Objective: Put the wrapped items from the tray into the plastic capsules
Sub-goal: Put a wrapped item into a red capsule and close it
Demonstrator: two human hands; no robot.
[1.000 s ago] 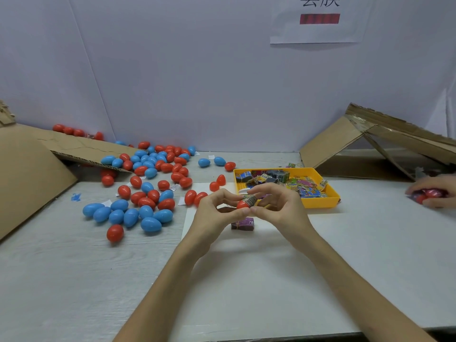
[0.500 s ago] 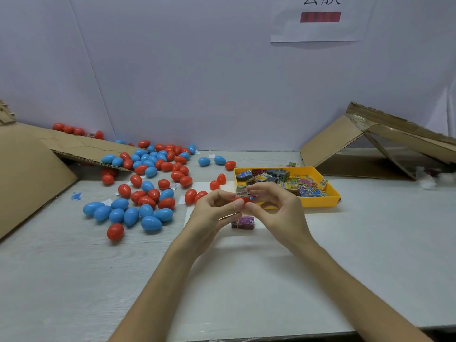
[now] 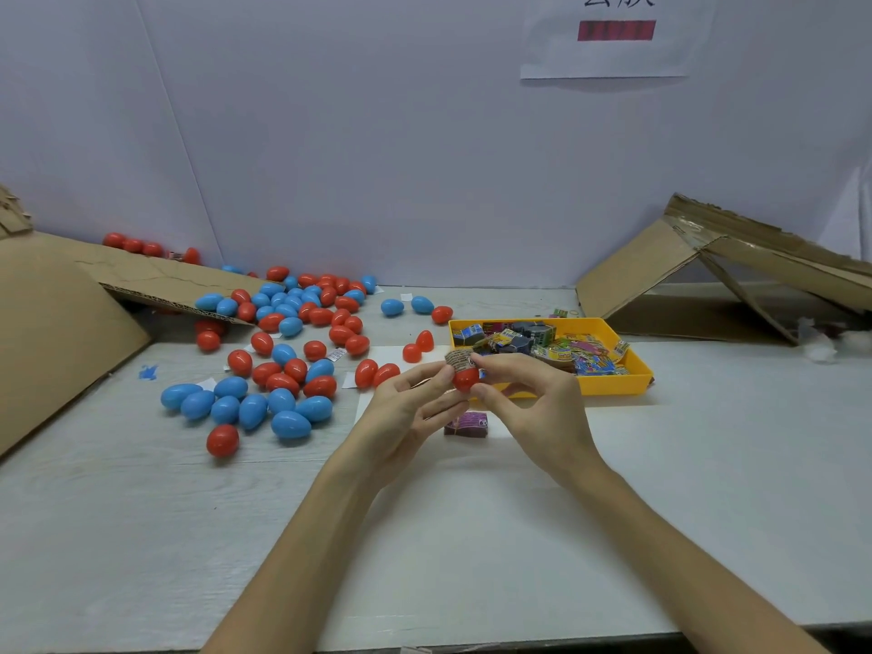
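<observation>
My left hand [image 3: 406,408] and my right hand [image 3: 528,403] meet above the table, both pinching a red capsule half [image 3: 465,379]. A brown wrapped item [image 3: 458,358] sticks out of its top. Just behind them stands the yellow tray [image 3: 613,387] filled with several colourful wrapped items [image 3: 557,349]. A purple wrapped item [image 3: 466,424] lies on the table below my hands. Many red and blue capsules [image 3: 283,370] are scattered on the table to the left.
Flattened cardboard [image 3: 52,323] slopes up at the left, with a few red capsules behind it. A folded cardboard box [image 3: 736,271] stands at the back right. A white sheet of paper [image 3: 377,403] lies under my hands. The table's front edge is near.
My hands have shifted the capsule half so the brown wrapped item now sits upright in it. Another person's hand at the far right, seen a second ago, is gone.
</observation>
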